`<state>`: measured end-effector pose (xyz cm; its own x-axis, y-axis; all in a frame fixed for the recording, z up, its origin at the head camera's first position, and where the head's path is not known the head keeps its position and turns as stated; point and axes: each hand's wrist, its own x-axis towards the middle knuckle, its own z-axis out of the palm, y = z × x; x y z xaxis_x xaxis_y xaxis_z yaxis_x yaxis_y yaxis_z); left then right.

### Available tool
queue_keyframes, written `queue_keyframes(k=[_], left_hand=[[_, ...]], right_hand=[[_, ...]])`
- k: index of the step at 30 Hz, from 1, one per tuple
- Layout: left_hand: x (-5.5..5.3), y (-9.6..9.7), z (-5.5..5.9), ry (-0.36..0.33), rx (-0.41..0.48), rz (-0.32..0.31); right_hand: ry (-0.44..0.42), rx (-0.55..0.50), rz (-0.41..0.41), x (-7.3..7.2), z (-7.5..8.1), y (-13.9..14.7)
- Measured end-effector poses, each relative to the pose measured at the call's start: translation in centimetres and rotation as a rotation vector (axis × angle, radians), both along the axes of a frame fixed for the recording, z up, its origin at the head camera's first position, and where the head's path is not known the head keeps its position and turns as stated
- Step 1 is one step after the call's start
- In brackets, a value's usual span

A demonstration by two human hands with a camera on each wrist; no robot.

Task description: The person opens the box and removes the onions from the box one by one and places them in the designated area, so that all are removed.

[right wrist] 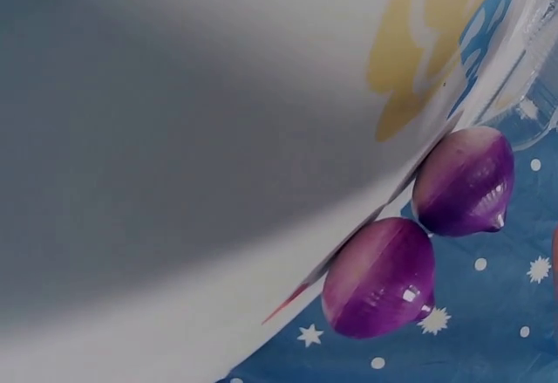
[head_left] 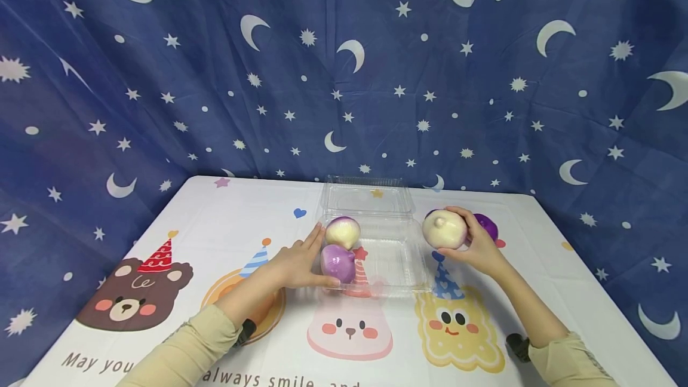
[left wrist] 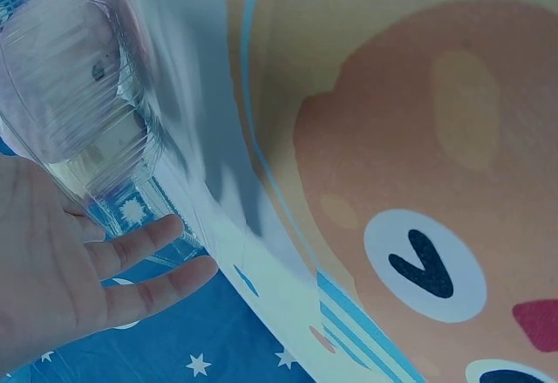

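Note:
A clear plastic clamshell box (head_left: pixel 398 261) lies open on the table, its lid (head_left: pixel 352 200) folded back to the far side. In its left half sit a white-and-purple onion (head_left: pixel 341 232) and, nearer me, a purple onion (head_left: pixel 337 264). My left hand (head_left: pixel 297 263) rests against the box's left side with fingers extended; the left wrist view shows that hand (left wrist: pixel 52 270) beside the clear wall. To the right of the box, my right hand (head_left: pixel 480 249) grips a pale onion (head_left: pixel 445 230) between thumb and fingers. In the right wrist view the held onion is out of sight.
Two more purple onions stand on the table by my right hand: one purple onion (right wrist: pixel 379 278) and another (right wrist: pixel 465 181) closer to the box. A cartoon-printed white tablecloth (head_left: pixel 258 202) covers the table. Behind it hangs a blue star-and-moon curtain (head_left: pixel 376 106).

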<state>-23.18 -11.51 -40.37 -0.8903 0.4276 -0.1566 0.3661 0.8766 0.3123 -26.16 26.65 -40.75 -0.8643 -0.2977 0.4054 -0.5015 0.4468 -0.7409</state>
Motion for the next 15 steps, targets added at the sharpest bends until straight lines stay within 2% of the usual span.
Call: queue_keyframes(k=[9,15], left_hand=[[0.1,0.0,0.0,-0.006,0.011,-0.002],[0.0,0.0,0.0,-0.004,0.008,0.001]], right_hand=[[0.020,0.085,-0.070,0.3,0.1,1.1],[0.075,0.071,-0.077,0.3,0.3,2.0]])
